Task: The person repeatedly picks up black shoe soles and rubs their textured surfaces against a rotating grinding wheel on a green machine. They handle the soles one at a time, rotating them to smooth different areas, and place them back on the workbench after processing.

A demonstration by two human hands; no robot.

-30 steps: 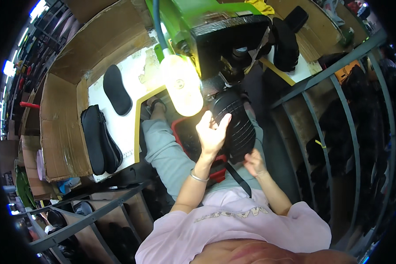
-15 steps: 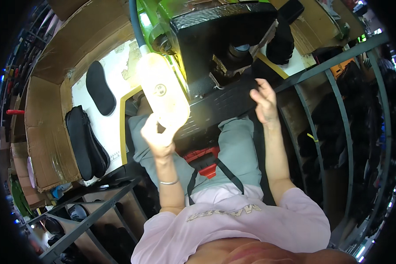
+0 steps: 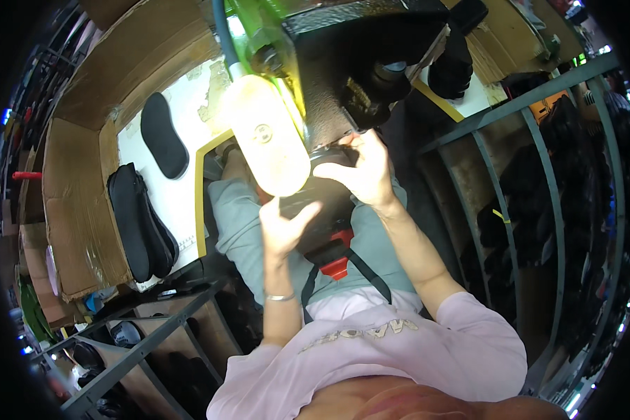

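My left hand (image 3: 283,227) is just below the lower end of a pale, glaring, long rounded panel (image 3: 267,136). Its thumb stretches out, apart from the fingers. Between my hands, above my lap, is a black rounded piece (image 3: 332,192), blurred and too dark to name. My right hand (image 3: 365,171) curves around its right side, thumb across it and fingers at its far end. Beyond the fingertips is the black underside of a green and black machine (image 3: 371,91). A blue hose (image 3: 225,38) meets the panel's upper end.
On the white tabletop (image 3: 197,175) at left lie a black insole (image 3: 164,135) and a stack of black insoles (image 3: 136,224). A cardboard box wall (image 3: 84,203) stands behind them. Metal rack rails (image 3: 549,175) run along the right; a shelf rack (image 3: 147,343) stands at lower left.
My right hand has come in from the right to the dark piece beside the machine. My left hand has dropped away from the panel's lower end, its thumb now spread.
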